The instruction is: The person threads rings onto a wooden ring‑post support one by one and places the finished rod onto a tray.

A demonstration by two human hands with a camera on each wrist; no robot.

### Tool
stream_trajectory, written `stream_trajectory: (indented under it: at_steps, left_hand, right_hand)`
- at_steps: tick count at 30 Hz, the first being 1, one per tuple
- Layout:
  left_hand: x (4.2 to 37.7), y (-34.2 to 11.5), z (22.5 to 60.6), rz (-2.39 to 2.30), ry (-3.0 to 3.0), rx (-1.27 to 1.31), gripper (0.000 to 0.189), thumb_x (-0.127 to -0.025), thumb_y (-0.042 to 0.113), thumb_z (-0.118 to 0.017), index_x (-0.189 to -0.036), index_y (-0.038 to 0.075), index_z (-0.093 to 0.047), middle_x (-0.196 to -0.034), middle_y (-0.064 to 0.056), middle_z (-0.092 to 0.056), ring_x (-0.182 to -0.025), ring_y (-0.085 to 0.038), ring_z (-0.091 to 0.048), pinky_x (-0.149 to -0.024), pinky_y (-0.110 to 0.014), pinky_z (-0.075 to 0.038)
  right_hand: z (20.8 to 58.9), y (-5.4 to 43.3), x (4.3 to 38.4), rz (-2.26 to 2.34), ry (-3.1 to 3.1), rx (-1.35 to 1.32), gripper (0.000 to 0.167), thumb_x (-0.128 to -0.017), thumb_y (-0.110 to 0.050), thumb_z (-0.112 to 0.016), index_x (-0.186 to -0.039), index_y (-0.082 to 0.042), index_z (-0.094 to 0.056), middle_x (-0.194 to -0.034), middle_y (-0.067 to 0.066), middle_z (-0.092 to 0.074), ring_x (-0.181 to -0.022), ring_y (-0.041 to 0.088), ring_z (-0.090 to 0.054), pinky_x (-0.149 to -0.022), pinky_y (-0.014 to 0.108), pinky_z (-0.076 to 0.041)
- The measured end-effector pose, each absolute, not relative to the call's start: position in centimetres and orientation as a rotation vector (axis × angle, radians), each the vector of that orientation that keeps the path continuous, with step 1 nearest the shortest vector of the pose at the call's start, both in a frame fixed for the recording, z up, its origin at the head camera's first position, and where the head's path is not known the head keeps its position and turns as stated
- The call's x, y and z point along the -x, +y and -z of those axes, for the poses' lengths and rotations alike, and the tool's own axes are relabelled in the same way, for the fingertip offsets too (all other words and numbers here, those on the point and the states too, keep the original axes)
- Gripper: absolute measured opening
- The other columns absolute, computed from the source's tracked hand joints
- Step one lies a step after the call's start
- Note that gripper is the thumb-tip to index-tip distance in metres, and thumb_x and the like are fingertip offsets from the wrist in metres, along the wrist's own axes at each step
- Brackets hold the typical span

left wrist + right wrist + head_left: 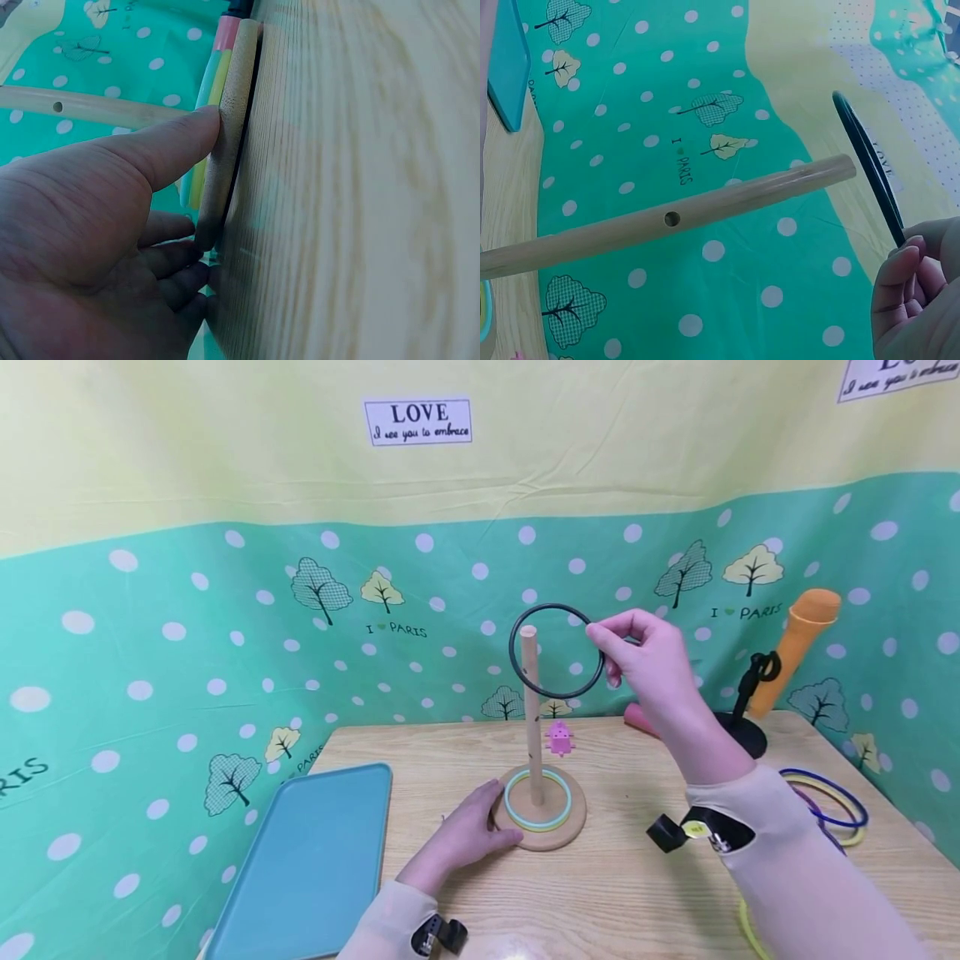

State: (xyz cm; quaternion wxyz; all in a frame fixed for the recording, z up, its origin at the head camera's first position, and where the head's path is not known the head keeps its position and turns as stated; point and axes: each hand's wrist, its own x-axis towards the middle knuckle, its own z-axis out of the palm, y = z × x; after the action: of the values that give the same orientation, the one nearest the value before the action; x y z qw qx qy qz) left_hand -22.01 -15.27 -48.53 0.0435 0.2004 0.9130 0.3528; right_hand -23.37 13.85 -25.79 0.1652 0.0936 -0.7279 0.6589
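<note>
A wooden ring-toss stand (pixel 532 727) has an upright peg on a round base (pixel 551 841). Round the foot of the peg lie a turquoise ring (pixel 205 86) and a yellow ring (pixel 199 184). My left hand (pixel 472 827) holds the base by its left rim, thumb against the edge in the left wrist view. Between thumb and fingertips my right hand (pixel 648 656) pinches a black ring (pixel 558 695). That ring hangs upright at the height of the peg top, overlapping it in the head view. In the right wrist view, the ring (pixel 870 161) stands just beyond the peg's end.
A blue tray (pixel 315 860) lies at the left. Behind the stand sits a small pink toy (pixel 560 737). An orange microphone (pixel 795 652) on a black stand is at the back right. Several loose rings (pixel 862 810) lie near the right forearm. A patterned cloth hangs behind the table.
</note>
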Motion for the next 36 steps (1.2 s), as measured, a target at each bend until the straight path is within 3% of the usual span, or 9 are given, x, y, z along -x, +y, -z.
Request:
stream_trajectory:
  at_steps: [7, 22, 32, 36]
  left_hand:
    - [22.1, -15.3, 48.6, -1.077, 2.795, -0.626, 0.090, -0.099, 0.037, -0.086, -0.166, -0.004, -0.042, -0.171, -0.030, -0.037, -0.159, -0.045, -0.038, -0.130, -0.059, -0.034]
    - [22.2, -15.2, 48.8, -1.075, 2.804, -0.634, 0.090, -0.098, 0.036, -0.087, -0.165, -0.004, -0.043, -0.170, -0.030, -0.040, -0.158, -0.044, -0.039, -0.130, -0.058, -0.034]
    - [22.3, -15.2, 48.8, -1.065, 2.815, -0.634, 0.091, -0.097, 0.035, -0.088, -0.165, -0.006, -0.043, -0.169, -0.031, -0.041, -0.157, -0.045, -0.041, -0.129, -0.058, -0.035]
    - [22.4, -15.2, 48.8, -1.062, 2.815, -0.631, 0.091, -0.097, 0.035, -0.088, -0.165, -0.006, -0.043, -0.169, -0.031, -0.041, -0.157, -0.045, -0.041, -0.129, -0.058, -0.035]
  right_hand:
    - [26.3, 13.0, 23.9, -1.914, -2.062, -0.252, 0.031, -0.103, -0.033, -0.082, -0.116, -0.007, -0.073, -0.097, 0.005, -0.066, -0.066, 0.015, -0.058, -0.058, 0.023, -0.056]
    - [28.0, 12.1, 25.0, -1.948, -2.069, -0.256, 0.024, -0.105, -0.025, -0.080, -0.111, -0.003, -0.072, -0.084, 0.003, -0.066, -0.061, 0.011, -0.056, -0.055, 0.021, -0.054]
    - [29.3, 12.0, 25.3, -1.932, -2.157, -0.192, 0.025, -0.107, -0.026, -0.077, -0.117, -0.003, -0.071, -0.108, 0.011, -0.063, -0.065, 0.013, -0.057, -0.059, 0.021, -0.056]
    - [29.9, 12.0, 25.4, -1.918, -2.182, -0.181, 0.026, -0.108, -0.026, -0.077, -0.118, -0.002, -0.071, -0.109, 0.009, -0.059, -0.066, 0.014, -0.057, -0.060, 0.022, -0.056]
